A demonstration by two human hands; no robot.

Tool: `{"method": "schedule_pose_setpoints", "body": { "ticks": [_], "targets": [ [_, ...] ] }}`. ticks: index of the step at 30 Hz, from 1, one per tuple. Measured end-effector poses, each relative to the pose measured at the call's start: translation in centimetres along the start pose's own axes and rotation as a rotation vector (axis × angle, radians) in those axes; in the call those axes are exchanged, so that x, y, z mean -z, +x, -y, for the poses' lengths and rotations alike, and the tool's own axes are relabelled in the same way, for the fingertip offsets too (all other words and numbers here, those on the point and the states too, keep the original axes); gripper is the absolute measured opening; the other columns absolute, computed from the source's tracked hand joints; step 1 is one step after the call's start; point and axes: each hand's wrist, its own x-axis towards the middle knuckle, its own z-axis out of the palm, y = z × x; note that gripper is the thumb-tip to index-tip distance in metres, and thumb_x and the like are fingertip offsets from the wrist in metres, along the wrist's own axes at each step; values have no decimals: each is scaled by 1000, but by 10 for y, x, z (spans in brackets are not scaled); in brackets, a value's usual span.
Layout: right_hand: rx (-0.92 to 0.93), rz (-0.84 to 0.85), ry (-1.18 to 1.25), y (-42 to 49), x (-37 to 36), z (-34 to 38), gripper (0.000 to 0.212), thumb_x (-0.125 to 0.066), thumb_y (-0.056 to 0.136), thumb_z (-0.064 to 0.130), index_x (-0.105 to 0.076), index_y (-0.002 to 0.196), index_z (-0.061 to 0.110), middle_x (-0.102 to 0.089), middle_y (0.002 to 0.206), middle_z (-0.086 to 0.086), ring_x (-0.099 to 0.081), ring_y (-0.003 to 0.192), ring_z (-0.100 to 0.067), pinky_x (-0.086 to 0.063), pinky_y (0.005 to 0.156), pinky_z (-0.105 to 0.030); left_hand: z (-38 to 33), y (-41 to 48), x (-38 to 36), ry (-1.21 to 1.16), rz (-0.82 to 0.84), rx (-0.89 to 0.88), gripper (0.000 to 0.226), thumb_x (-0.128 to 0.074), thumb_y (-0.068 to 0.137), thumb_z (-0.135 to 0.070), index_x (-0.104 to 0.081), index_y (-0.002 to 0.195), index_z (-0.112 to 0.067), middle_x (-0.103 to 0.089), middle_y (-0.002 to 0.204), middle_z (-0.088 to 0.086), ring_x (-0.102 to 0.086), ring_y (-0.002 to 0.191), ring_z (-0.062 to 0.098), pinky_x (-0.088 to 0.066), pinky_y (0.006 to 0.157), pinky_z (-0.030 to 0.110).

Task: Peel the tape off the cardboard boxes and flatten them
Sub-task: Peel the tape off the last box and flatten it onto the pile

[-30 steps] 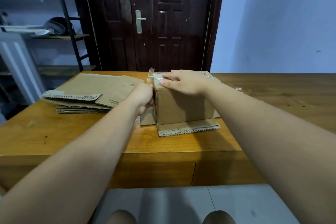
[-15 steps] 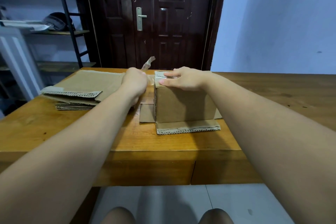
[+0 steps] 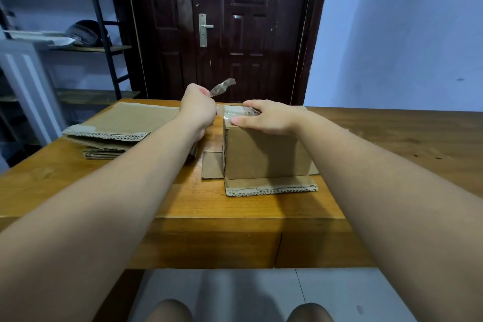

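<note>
A small cardboard box (image 3: 264, 157) stands upright on the wooden table (image 3: 183, 198), its bottom flaps splayed out flat on the tabletop. My right hand (image 3: 269, 117) lies flat on the box's top and presses it down. My left hand (image 3: 198, 110) is just left of the box's top edge, pinching a strip of clear tape (image 3: 222, 87). The strip's loose end sticks up and to the right, and it still runs to the shiny taped seam under my right fingers.
A stack of flattened cardboard boxes (image 3: 117, 131) lies on the table's left side. Behind the table are a dark wooden door (image 3: 224, 29) and a metal shelf rack (image 3: 78, 42) at the left. The table's front edge is close to my knees.
My left hand has risen from the box's left side to above its top edge, pulling the tape strip up and away. My right hand has stayed on the box.
</note>
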Motion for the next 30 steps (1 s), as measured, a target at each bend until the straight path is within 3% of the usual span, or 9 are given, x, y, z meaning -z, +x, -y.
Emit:
{"method": "schedule_pose_setpoints", "body": {
  "ticks": [2, 6, 9, 12, 16, 21, 24, 27, 30],
  "targets": [
    [-5, 6, 18, -1, 0, 2, 88, -52, 80, 72, -26, 150, 27, -33, 154, -2, -35, 138, -27, -31, 113, -46, -2, 0, -4, -6, -17, 0, 26, -43, 93, 0, -49, 111, -17, -51, 103, 5, -54, 90, 21, -54, 85, 38],
    [-4, -6, 25, -5, 0, 6, 88, -52, 81, 71, -27, 150, 23, -34, 153, -2, -36, 138, -26, -31, 113, -41, -16, 6, -11, 73, 29, -44, 23, -42, 94, 1, -54, 92, -19, -54, 91, 5, -52, 74, 17, -49, 66, 27],
    [-9, 2, 3, -6, 1, 8, 83, -50, 84, 69, -30, 149, 21, -36, 152, -4, -37, 137, -27, -29, 113, -41, -21, 7, -19, 328, 11, -213, 23, -48, 92, 0, -54, 103, -18, -58, 104, 6, -59, 94, 22, -54, 84, 37],
    [-31, 16, 7, -6, 2, 12, 82, -52, 83, 67, -32, 149, 22, -36, 152, -3, -37, 137, -26, -27, 115, -41, -22, 6, -22, 584, 5, -410, 27, -51, 90, 2, -48, 111, -16, -59, 101, 8, -59, 89, 24, -54, 78, 39],
    [-66, 70, 33, -10, 10, 21, 61, -54, 92, 48, -40, 144, 20, -43, 147, -4, -40, 134, -23, -27, 113, -38, -30, 8, -8, 695, 130, -332, 24, -46, 93, 0, -52, 115, -7, -60, 107, 15, -60, 92, 30, -52, 78, 39],
    [-78, 75, 30, -16, 12, 29, 52, -51, 95, 43, -49, 137, 12, -55, 133, -9, -48, 126, -25, -34, 109, -38, -33, 4, 7, 155, 378, 58, 20, -39, 99, -6, -53, 86, -11, -53, 69, 6, -32, 44, 9, -27, 40, 16],
    [-60, 33, -22, -15, 7, 32, 65, -52, 90, 56, -43, 142, 17, -51, 139, -5, -43, 131, -24, -33, 110, -38, -25, 5, 12, 61, 441, 114, 20, -48, 99, -15, -54, 80, -9, -52, 68, 4, -27, 44, 8, -23, 43, 16],
    [-29, 27, -17, -15, 9, 36, 60, -56, 91, 49, -45, 142, 19, -50, 140, -4, -45, 128, -22, -34, 105, -33, -24, -1, 17, -20, 454, 143, 5, -56, 92, -1, -57, 93, -5, -53, 79, 9, -32, 51, 8, -25, 49, 18],
    [0, 28, 29, -14, 12, 42, 51, -62, 91, 36, -49, 139, 25, -53, 133, -1, -52, 114, -16, -36, 89, -21, -21, 0, 22, 18, 421, 48, 40, -55, 83, 14, -53, 118, -5, -55, 84, 13, -37, 52, 11, -30, 47, 20]
  ]
}}
